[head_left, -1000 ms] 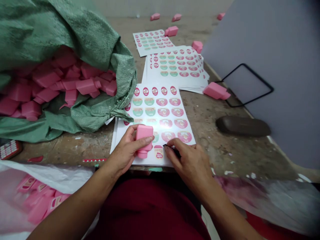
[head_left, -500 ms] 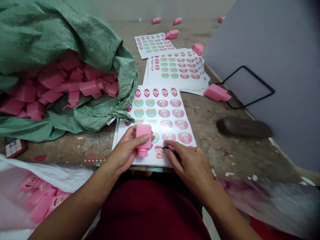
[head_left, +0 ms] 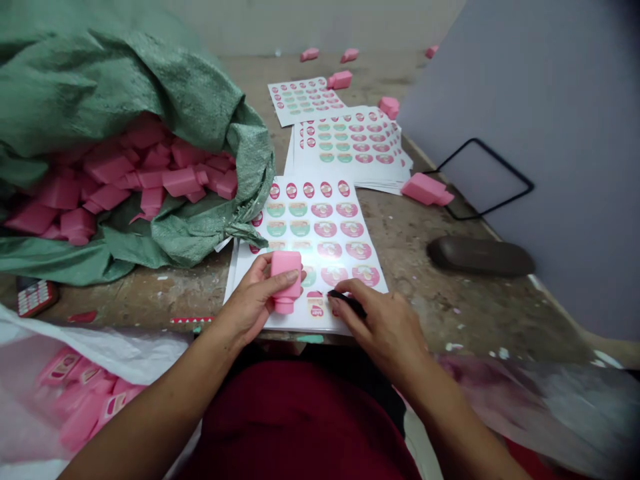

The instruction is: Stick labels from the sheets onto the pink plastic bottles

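Observation:
My left hand [head_left: 253, 293] is wrapped around a pink plastic bottle [head_left: 286, 275], its neck pointing down toward me. Under it lies a stack of sticker sheets [head_left: 333, 195] printed with red ovals and green and pink labels. My right hand [head_left: 377, 317] pinches a slim black tool [head_left: 349, 301] whose exact kind I cannot make out; most of it is hidden by the fingers. The tool's tip is close beside a BABY label [head_left: 315, 305] at the sheet's near edge, just right of the bottle. I cannot tell whether the tip touches the label.
At the left a green woven sack [head_left: 200, 100] spills pink bottles. Below it, a white bag [head_left: 165, 353] holds labelled bottles, near a calculator [head_left: 37, 297]. More sticker sheets [head_left: 345, 170] lie farther back. A loose bottle [head_left: 426, 189], a dark case [head_left: 481, 256] and a black wire frame [head_left: 500, 159] are right.
The black tool's tip has shifted slightly in my right hand, and more of the BABY label shows. My left hand keeps the bottle in the same place. The view has tilted slightly.

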`<state>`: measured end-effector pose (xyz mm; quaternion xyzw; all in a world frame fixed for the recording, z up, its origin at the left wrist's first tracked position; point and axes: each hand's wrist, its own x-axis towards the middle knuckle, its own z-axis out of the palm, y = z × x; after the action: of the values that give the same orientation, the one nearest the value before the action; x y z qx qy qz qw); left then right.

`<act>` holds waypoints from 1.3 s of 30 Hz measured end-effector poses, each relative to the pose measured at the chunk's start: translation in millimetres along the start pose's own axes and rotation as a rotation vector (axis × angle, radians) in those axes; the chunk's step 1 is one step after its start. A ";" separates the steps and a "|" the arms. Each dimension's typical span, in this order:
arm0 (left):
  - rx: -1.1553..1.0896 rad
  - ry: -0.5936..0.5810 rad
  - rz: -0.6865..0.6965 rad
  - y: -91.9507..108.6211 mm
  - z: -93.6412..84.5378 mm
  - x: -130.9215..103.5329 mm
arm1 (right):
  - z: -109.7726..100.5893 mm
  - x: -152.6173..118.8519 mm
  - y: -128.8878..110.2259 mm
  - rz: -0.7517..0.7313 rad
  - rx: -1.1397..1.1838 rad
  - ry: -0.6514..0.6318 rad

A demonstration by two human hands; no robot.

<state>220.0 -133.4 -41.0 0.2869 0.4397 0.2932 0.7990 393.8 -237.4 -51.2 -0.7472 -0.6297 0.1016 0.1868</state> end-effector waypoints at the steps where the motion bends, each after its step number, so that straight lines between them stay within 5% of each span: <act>1: 0.001 -0.002 0.001 -0.4 -0.3 -0.1 | 3.0 1.3 1.2 -0.021 -0.036 0.002; 16: 0.014 -0.023 0.001 -1.2 -1.1 1.1 | 6.9 2.0 -1.5 -0.128 -0.165 0.018; 27: 0.029 -0.024 -0.002 -0.1 1.2 1.4 | 2.0 5.1 4.5 -0.044 0.144 -0.083; 39: 0.025 -0.037 0.005 -0.4 -0.5 0.5 | 6.0 -0.9 4.8 -0.168 0.037 -0.059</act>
<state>219.8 -133.2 -41.8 0.3034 0.4275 0.2844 0.8027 395.7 -238.0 -58.7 -0.6850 -0.6933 0.1190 0.1898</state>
